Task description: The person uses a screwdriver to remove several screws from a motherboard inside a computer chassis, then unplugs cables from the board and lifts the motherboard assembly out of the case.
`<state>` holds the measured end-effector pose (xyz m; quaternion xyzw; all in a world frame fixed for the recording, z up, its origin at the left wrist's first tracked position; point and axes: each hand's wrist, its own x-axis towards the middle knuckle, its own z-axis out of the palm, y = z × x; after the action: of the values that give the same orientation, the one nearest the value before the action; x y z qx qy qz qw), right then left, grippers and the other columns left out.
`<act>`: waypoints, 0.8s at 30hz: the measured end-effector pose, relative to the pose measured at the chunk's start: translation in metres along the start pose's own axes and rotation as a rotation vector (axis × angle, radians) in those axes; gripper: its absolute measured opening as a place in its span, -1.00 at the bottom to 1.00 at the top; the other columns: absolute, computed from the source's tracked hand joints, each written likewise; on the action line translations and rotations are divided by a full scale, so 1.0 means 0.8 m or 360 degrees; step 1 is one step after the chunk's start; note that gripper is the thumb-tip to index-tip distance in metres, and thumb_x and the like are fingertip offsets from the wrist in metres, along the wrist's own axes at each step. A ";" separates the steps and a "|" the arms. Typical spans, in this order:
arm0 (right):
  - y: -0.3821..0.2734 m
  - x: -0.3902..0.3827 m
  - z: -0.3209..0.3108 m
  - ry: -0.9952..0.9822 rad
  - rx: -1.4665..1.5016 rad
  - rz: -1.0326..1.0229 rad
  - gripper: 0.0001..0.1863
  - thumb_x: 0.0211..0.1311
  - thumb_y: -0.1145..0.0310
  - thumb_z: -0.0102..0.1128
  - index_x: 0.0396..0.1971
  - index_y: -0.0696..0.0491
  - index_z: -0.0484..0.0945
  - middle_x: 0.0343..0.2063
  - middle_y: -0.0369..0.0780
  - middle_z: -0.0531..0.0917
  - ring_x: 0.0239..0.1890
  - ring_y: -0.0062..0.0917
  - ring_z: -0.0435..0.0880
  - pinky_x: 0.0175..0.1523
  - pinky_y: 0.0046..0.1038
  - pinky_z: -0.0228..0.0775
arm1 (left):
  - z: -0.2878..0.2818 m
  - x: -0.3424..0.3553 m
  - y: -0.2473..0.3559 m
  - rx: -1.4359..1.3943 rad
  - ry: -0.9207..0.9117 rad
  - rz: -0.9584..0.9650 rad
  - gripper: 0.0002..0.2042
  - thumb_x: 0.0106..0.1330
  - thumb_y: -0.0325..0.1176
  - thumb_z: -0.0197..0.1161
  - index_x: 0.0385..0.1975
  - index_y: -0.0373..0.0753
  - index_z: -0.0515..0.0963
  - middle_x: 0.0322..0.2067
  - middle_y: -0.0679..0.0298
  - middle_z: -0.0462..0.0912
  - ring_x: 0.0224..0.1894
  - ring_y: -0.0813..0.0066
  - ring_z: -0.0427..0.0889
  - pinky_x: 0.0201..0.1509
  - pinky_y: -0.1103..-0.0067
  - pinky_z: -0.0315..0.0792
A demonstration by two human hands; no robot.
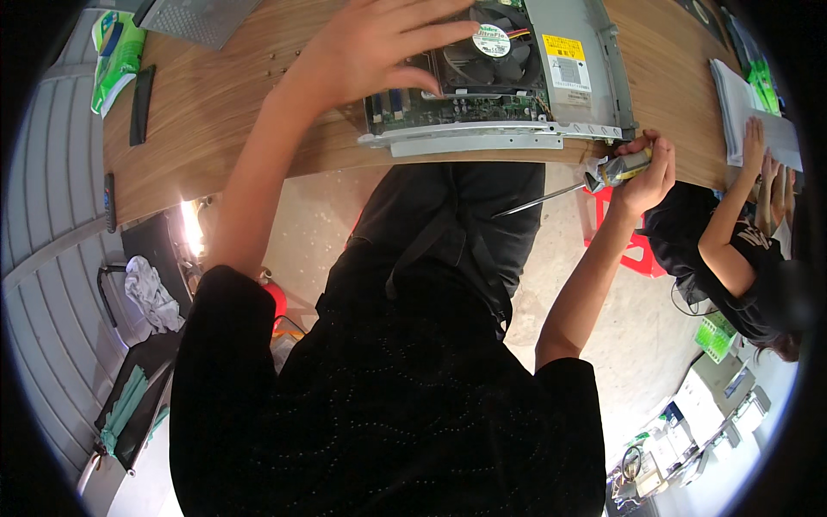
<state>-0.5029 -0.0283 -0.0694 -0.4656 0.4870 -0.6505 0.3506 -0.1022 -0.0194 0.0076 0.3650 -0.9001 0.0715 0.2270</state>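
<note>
An opened computer case (594, 112) lies on the wooden table in front of me, its green circuit board (469, 109) and black cooling fan (504, 73) exposed. My left hand (362, 52) reaches over the case with its fingers spread, the fingertips at the fan's left side; whether they touch it I cannot tell. Off the table's front edge, near the case's right corner, my right hand (646, 177) is closed around the handle of a screwdriver (616, 170). The screwdriver's long shaft points left and slightly down, apart from the case.
Several tiny screws (284, 65) lie left of my left hand. A perforated metal cover (194, 21), a green-and-white packet (118, 65) and a black strip (142, 105) are at the table's left. Right, another person's hands (762, 146) rest by white papers (736, 108). A red stool (642, 254) stands below.
</note>
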 end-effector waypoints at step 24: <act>0.000 0.002 -0.007 -0.0002 -0.0085 0.0042 -0.69 0.53 0.28 -0.04 -0.27 0.20 0.58 -0.62 -0.19 0.57 -0.60 -0.48 0.56 -0.43 -0.48 0.41 | 0.010 -0.065 0.049 -0.0254 0.0473 -0.1004 -0.67 0.30 -0.32 0.37 0.04 -0.24 0.66 0.04 0.17 0.66 0.02 0.16 0.63 0.09 0.37 0.47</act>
<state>-0.5089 -0.0280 -0.0698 -0.4688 0.5100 -0.6323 0.3469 -0.0995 0.0392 -0.0220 0.5916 -0.7030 -0.0203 0.3942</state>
